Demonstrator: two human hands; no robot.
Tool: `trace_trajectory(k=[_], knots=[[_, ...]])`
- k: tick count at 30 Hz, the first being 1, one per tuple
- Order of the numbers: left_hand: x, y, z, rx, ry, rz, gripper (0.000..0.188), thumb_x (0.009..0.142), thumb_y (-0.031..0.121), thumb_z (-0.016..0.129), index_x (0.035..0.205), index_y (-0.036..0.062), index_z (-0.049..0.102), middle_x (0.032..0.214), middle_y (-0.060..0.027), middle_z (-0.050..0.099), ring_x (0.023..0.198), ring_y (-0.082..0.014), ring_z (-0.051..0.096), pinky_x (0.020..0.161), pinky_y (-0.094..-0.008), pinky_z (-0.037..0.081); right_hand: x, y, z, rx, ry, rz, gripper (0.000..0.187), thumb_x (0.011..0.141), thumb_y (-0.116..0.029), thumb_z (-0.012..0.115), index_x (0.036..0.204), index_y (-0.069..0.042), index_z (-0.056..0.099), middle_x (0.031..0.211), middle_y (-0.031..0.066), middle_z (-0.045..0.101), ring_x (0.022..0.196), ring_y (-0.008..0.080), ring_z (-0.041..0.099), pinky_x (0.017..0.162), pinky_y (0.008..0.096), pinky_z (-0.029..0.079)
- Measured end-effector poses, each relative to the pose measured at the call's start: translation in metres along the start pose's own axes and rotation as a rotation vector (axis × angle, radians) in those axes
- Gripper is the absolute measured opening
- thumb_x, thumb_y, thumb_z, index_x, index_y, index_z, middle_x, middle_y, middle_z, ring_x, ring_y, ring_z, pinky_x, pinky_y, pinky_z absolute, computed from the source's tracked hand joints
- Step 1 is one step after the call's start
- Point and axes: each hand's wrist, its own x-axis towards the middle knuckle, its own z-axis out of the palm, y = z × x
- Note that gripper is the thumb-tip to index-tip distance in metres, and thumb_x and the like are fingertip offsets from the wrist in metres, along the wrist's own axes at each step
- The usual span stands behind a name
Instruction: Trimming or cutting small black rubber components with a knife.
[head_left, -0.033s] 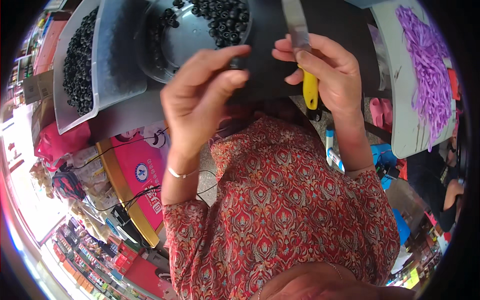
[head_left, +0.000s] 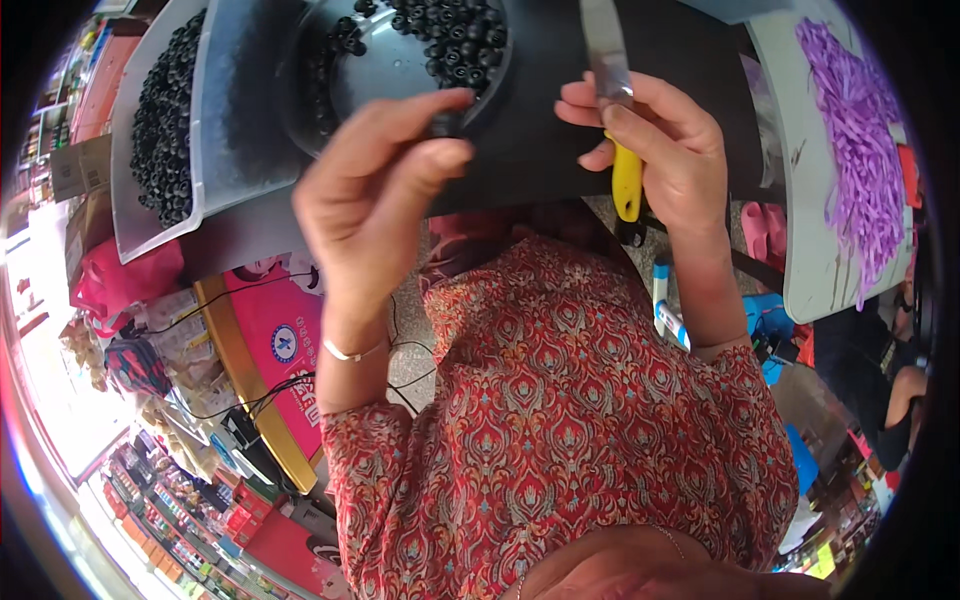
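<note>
A small dark round thing (head_left: 445, 125) is pinched between the thumb and fingertips of the left hand (head_left: 375, 200), so that grip is closed on it. It is held up just in front of the rim of a round bowl (head_left: 300, 100) that is full of more dark round pieces (head_left: 455, 35). A knife (head_left: 618, 120) is held in the right hand (head_left: 670, 150) — the fingers are wrapped tight around its yellow handle, and the flat grey blade points up and away. The two hands are near each other but do not touch.

A grey tray (head_left: 225, 120) with many more dark pieces is seen to the left of the bowl. Both rest on a dark worktop (head_left: 560, 140). Far to the right, a heap of purple strips (head_left: 860, 140) is spread on a pale board — well apart from the hands.
</note>
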Motion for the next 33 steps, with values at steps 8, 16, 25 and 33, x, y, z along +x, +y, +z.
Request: trace_trajectory(k=[8, 16, 25, 33], knots=[[0.032, 0.050, -0.100, 0.985, 0.395, 0.208, 0.015, 0.080, 0.007, 0.069, 0.092, -0.0014, 0.068, 0.086, -0.0080, 0.068, 0.074, -0.0123, 0.062, 0.069, -0.0224, 0.048, 0.002, 0.011, -0.009, 0.015, 0.113, 0.053, 0.029, 0.091, -0.007, 0.054, 0.118, 0.005, 0.054, 0.096, 0.0167, 0.066, 0.082, 0.0216, 0.068, 0.058, 0.0243, 0.055], [0.056, 0.033, -0.153, 1.504, 0.253, 0.278, 0.027, 0.081, 0.016, 0.067, 0.105, 0.0048, 0.064, 0.087, -0.0121, 0.062, 0.075, -0.0304, 0.062, 0.067, -0.0367, 0.048, 0.005, 0.013, -0.010, 0.024, 0.105, 0.073, 0.029, 0.091, -0.006, 0.055, 0.117, 0.005, 0.054, 0.094, 0.0156, 0.066, 0.078, 0.0190, 0.068, 0.054, 0.0225, 0.053], [0.069, -0.015, -0.045, 1.149, -0.099, 0.528, 0.002, 0.077, 0.004, 0.058, 0.076, 0.0046, 0.057, 0.075, -0.0098, 0.056, 0.069, -0.0286, 0.059, 0.059, -0.0392, 0.047, 0.003, 0.012, -0.010, -0.007, 0.092, 0.067, 0.029, 0.091, -0.005, 0.054, 0.118, 0.006, 0.053, 0.095, 0.0162, 0.066, 0.078, 0.0186, 0.067, 0.054, 0.0226, 0.053], [0.111, -0.064, -0.064, 1.459, -0.277, 0.262, 0.008, 0.078, 0.004, 0.055, 0.081, 0.0055, 0.063, 0.084, -0.0127, 0.059, 0.080, -0.0298, 0.062, 0.067, -0.0386, 0.051, 0.003, 0.011, -0.009, 0.014, 0.065, 0.083, 0.029, 0.091, -0.005, 0.053, 0.117, 0.007, 0.053, 0.095, 0.0169, 0.065, 0.079, 0.0193, 0.067, 0.055, 0.0227, 0.053]])
